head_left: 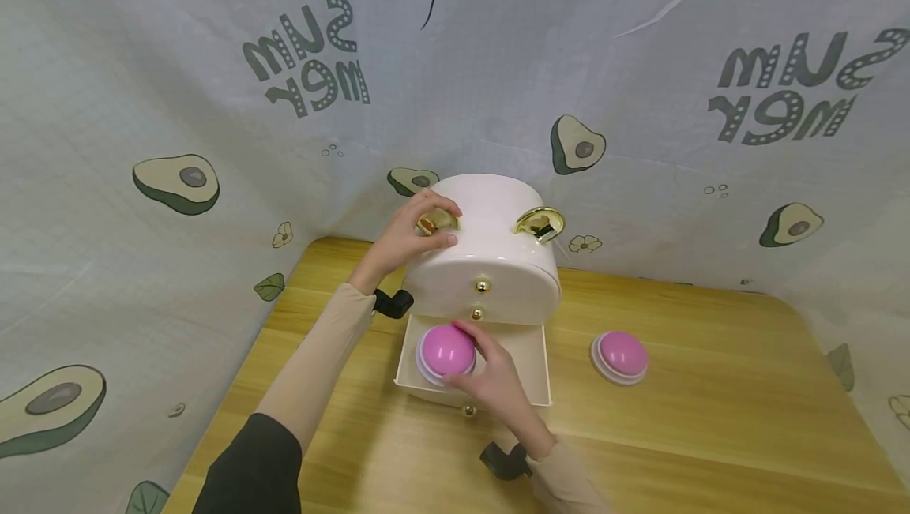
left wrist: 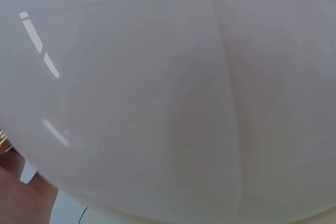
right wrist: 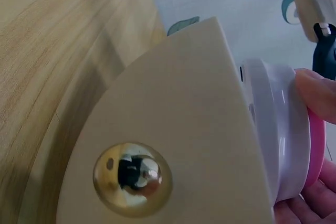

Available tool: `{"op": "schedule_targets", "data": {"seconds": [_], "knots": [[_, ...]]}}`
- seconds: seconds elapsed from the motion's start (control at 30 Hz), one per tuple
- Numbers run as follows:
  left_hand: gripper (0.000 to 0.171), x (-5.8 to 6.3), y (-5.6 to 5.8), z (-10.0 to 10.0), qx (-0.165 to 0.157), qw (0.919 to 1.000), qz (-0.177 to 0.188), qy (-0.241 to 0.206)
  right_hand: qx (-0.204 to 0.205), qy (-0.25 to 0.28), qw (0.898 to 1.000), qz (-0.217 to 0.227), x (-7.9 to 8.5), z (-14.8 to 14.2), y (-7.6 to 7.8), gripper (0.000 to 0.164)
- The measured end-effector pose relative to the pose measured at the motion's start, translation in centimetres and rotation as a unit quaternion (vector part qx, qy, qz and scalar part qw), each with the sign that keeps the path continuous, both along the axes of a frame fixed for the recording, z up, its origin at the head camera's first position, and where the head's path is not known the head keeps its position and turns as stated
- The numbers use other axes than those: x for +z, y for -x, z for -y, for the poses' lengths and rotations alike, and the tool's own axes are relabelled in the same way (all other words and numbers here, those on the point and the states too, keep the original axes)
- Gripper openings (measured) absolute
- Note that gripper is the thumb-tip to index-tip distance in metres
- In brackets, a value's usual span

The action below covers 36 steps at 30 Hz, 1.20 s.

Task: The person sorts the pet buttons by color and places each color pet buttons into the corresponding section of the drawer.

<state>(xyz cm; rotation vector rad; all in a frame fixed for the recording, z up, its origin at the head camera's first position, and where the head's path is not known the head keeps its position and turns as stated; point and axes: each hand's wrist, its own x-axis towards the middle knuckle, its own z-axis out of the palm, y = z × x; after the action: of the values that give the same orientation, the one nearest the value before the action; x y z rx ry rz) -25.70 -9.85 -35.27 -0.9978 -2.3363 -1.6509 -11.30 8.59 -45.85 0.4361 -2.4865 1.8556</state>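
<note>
A white drawer box has two gold ears and gold ball knobs. My left hand grips its left gold ear, with fingers and thumb around it. The lower drawer is pulled out. At the drawer's left side, my right hand pinches a pink push button with a white base. In the right wrist view, that base is beside the drawer front's rim; whether it touches the drawer floor is hidden. The box's glossy surface fills most of the left wrist view.
A second pink push button sits on the wooden table, right of the drawer. The right gold ear sticks out from the box. Behind the table hangs a patterned cloth. A gold knob is on the drawer front.
</note>
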Motion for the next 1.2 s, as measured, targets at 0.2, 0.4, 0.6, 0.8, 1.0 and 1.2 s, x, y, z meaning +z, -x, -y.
{"op": "schedule_targets", "data": {"seconds": [0.2, 0.4, 0.6, 0.8, 1.0, 1.2], "knots": [[0.029, 0.4, -0.4, -0.1, -0.004, 1.0000, 0.003, -0.006, 0.003, -0.037, 0.999, -0.021, -0.3, 0.7, 0.1, 0.077], [0.028, 0.5, -0.3, -0.1, -0.002, 0.9999, 0.011, -0.005, 0.009, -0.057, 0.996, -0.069, -0.8, 0.6, 0.2, 0.072], [0.030, 0.3, -0.1, 0.0, -0.002, 0.9998, 0.018, -0.010, 0.002, -0.062, 0.996, -0.070, -0.7, -0.2, -0.1, 0.066], [0.030, 0.1, 0.0, 0.1, 0.004, 0.9998, 0.019, -0.001, 0.009, -0.002, 0.997, -0.071, -0.2, -1.7, -0.6, 0.060], [0.029, 0.1, 0.0, 0.1, 0.002, 1.0000, 0.009, 0.002, 0.022, 0.053, 0.995, -0.081, 0.1, -3.9, -0.9, 0.055], [0.029, 0.1, 0.0, -0.1, 0.003, 1.0000, 0.008, 0.000, 0.000, 0.073, 0.994, -0.076, 0.5, -6.5, -1.5, 0.052]]}}
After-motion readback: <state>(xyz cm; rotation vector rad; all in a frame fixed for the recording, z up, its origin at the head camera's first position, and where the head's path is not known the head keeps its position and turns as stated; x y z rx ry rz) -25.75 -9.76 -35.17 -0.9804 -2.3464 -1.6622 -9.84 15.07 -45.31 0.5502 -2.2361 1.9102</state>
